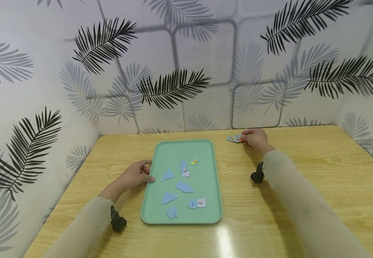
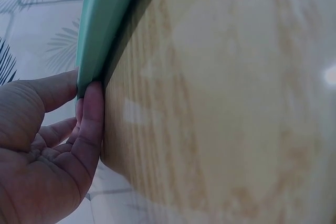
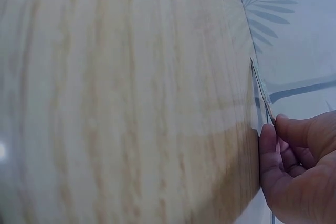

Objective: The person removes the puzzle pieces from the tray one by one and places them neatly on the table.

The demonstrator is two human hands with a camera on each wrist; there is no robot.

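Observation:
A green tray (image 1: 181,147) lies on the wooden table. My left hand (image 1: 139,174) holds its left rim, thumb over the edge and fingers against the outer side; in the left wrist view the hand (image 2: 58,135) pinches the tray rim (image 2: 102,30). Toward the table's back, right of the tray, my right hand (image 1: 255,139) pinches a thin, colourful puzzle piece (image 1: 235,138). Seen edge-on in the right wrist view, this piece (image 3: 262,90) is tilted up from the table, between thumb and fingers of the hand (image 3: 302,163).
Several flat, irregular pieces lie spread on the tray, among them a yellow one (image 1: 194,162), a blue and white strip (image 1: 184,169) and a plain blue one (image 1: 184,187). A leaf-patterned curtain (image 1: 202,107) stands behind the table (image 1: 315,172).

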